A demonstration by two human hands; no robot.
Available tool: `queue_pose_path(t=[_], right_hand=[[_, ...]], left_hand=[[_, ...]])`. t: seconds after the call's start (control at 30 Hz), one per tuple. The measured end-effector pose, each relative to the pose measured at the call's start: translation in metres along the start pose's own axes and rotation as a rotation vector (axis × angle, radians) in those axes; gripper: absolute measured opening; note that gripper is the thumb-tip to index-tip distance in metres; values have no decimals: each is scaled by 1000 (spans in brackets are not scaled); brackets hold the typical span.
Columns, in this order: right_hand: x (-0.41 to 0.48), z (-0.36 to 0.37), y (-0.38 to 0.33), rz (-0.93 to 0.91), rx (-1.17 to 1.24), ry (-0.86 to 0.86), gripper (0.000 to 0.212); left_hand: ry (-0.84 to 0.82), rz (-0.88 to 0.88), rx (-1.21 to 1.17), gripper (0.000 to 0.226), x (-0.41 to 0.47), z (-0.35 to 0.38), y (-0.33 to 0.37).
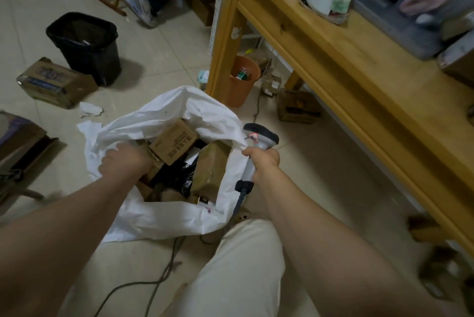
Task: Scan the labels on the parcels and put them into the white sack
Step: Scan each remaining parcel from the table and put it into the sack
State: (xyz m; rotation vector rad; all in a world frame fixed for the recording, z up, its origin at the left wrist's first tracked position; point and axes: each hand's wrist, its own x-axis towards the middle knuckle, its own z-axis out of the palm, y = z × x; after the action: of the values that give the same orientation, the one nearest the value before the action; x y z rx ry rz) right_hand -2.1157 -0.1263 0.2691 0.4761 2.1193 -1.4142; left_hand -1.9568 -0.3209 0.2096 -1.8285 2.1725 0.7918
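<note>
The white sack [164, 216] lies open on the tiled floor in front of me, with several cardboard parcels and a black bag inside. A brown parcel with printed text [173, 145] sits on top near the sack's mouth. My left hand [120, 160] reaches into the left side of the opening, fingers curled against the sack's edge and the parcels; what it holds is hidden. My right hand [264, 163] grips the handle of a grey and white barcode scanner [260, 137] and also pinches the sack's right rim.
A wooden table [346, 65] stands at the right with boxes and papers on it. A black bin [87, 47], an orange bin [241, 81] and loose cartons [56, 83] sit on the floor. Someone's legs and a chair are at the top. Cables trail by my knee.
</note>
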Motion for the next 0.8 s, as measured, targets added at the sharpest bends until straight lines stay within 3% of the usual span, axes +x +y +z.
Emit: queue_pose_path(t=[0.2,0.47,0.6,0.8], right_hand=[[-36,-40,-12,-8,179,-77,11],[-100,-144,-39,-253,345,-62,15],[-132,-216,-49,-342,415,-4,17],[-158,-317,-50,-371,470,171,14]], left_hand=[[81,571,121,68,-68,-4,94],[213,1193,70,65,-196,-21,182],[191,1354,39,69,-267,-20,218],[109,1450,51,73,-362,-14,265]])
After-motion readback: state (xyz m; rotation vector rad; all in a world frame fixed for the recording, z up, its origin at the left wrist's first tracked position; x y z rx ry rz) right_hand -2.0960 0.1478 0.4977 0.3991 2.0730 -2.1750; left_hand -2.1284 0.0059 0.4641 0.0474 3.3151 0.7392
